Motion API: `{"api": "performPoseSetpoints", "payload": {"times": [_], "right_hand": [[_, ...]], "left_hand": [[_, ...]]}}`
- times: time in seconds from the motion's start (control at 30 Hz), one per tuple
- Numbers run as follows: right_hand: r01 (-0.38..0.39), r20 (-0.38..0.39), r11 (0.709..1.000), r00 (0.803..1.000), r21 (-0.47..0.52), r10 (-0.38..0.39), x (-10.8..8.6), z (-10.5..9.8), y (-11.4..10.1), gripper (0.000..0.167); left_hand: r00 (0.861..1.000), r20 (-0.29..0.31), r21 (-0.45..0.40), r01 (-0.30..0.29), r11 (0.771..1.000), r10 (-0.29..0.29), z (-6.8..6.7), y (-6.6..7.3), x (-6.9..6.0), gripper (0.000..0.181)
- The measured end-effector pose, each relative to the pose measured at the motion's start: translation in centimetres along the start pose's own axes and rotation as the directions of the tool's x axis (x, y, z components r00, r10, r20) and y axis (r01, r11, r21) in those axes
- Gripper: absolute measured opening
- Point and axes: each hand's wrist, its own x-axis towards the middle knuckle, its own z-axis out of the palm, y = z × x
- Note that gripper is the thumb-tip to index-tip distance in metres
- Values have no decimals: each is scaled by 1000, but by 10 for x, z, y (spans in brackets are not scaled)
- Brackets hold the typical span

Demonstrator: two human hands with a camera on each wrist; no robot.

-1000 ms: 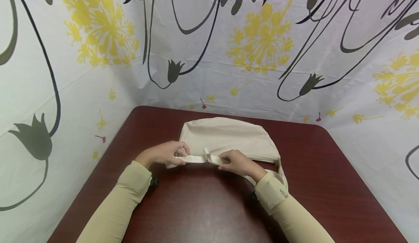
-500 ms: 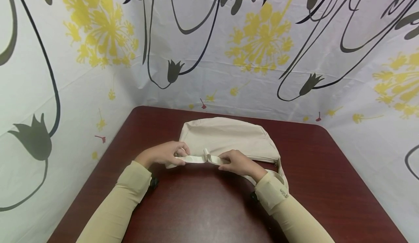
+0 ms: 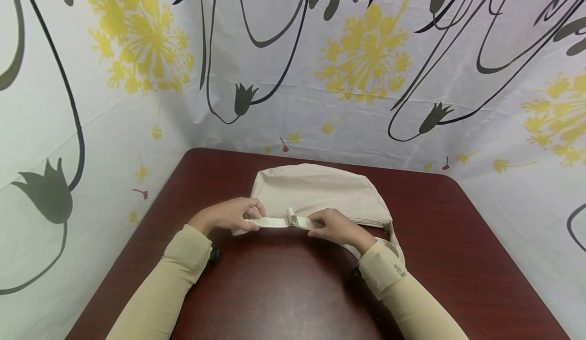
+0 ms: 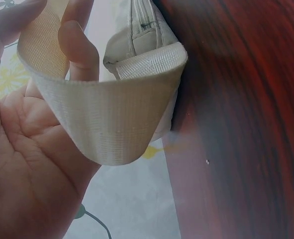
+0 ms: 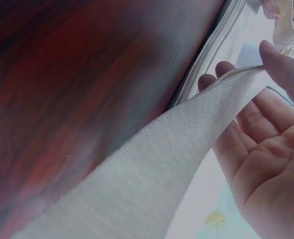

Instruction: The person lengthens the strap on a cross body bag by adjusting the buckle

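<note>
A cream fabric bag [image 3: 316, 190] lies on the dark red table [image 3: 274, 289], its webbing strap [image 3: 273, 222] along the near side. My left hand [image 3: 231, 214] pinches the strap near the bag's left end; in the left wrist view the strap [image 4: 107, 114] loops down past the palm. To the right, my right hand [image 3: 339, 227] pinches the same strap between thumb and fingers. Between the two hands sits a strap adjuster buckle [image 3: 291, 219], a short strap piece standing up from it. In the right wrist view the strap [image 5: 161, 144] runs away from the fingers toward the camera.
The bag's zipper [image 3: 366, 222] runs along its near edge, right of the right hand. More strap hangs around the bag's right end, partly behind the sleeve [image 3: 382, 268]. A white patterned cloth [image 3: 293, 75] surrounds the table at the back and sides.
My right hand and the buckle have shifted slightly to the right since half a second ago. The left hand and the bag stay where they were.
</note>
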Motion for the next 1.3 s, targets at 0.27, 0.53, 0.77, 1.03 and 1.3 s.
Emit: {"api": "performPoseSetpoints", "payload": {"times": [0.27, 0.53, 0.77, 1.03, 1.3], "right_hand": [[-5, 2, 1000, 1000, 9, 5, -1, 0, 4, 21], [-19, 5, 1000, 1000, 15, 19, -1, 0, 3, 20], [-17, 6, 1000, 1000, 4, 17, -2, -1, 5, 20], [-19, 5, 1000, 1000, 5, 19, -4, -3, 7, 25], [-31, 4, 999, 1000, 25, 31, -6, -2, 8, 16]], "left_hand": [[1000, 4, -1, -14, 1000, 14, 0, -1, 1, 33], [1000, 2, 12, -14, 1000, 14, -1, 1, 0, 33], [1000, -3, 3, -4, 1000, 4, -1, 3, -1, 33], [1000, 2, -14, -3, 1000, 3, -1, 3, -1, 32], [1000, -1, -29, 8, 1000, -8, -2, 3, -2, 34]]}}
